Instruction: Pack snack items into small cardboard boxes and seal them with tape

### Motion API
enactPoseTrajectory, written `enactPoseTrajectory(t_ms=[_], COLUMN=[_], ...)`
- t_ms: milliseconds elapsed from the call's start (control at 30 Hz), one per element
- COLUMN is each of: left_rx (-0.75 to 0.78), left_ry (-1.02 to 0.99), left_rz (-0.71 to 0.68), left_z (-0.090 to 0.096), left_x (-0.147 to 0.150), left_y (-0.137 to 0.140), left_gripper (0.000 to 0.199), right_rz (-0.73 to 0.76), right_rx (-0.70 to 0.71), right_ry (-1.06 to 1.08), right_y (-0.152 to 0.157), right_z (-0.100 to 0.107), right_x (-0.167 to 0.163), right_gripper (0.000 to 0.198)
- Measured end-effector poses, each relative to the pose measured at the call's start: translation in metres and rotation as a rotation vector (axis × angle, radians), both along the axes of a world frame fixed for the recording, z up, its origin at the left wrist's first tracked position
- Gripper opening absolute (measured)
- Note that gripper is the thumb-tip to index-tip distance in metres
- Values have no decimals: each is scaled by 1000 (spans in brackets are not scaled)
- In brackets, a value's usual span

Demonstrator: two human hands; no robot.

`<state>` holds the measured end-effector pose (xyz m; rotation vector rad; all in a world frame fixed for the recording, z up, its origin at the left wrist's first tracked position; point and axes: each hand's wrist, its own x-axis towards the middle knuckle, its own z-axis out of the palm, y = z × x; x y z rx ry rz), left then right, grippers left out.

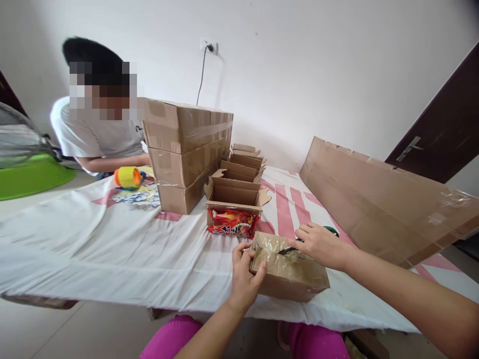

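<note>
A small cardboard box (292,286) lies near the front edge of the table, its top covered with shiny clear tape. My left hand (245,276) grips its left end, with the thumb on the near side and the fingers around the corner. In my right hand (320,244) is a pair of scissors (287,250) with green handles. The dark blades point left and touch the taped top. My palm hides part of the handles. Just behind the box, a red printed food packet (232,223) leans against an open carton (228,203).
Several open cartons (241,170) stand in a row toward the wall. Left of them rises a stack of taped boxes (168,167); a person (93,134) sits beyond it. A yellow-orange tape dispenser (129,177) lies near papers (140,197). A large cardboard sheet (374,194) stands at right.
</note>
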<state>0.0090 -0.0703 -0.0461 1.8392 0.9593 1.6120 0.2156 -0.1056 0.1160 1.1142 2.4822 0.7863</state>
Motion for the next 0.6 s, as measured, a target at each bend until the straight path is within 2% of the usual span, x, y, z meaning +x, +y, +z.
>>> enactPoseTrajectory(t_ms=[600], left_rx=[39], left_ry=[47], left_rz=[1], left_z=[1], left_x=[-2], left_y=[0], left_gripper=[9], right_rz=[-58], right_rx=[3], right_ry=[17], right_y=[-22], right_z=[-2], right_x=[27], right_gripper=[34])
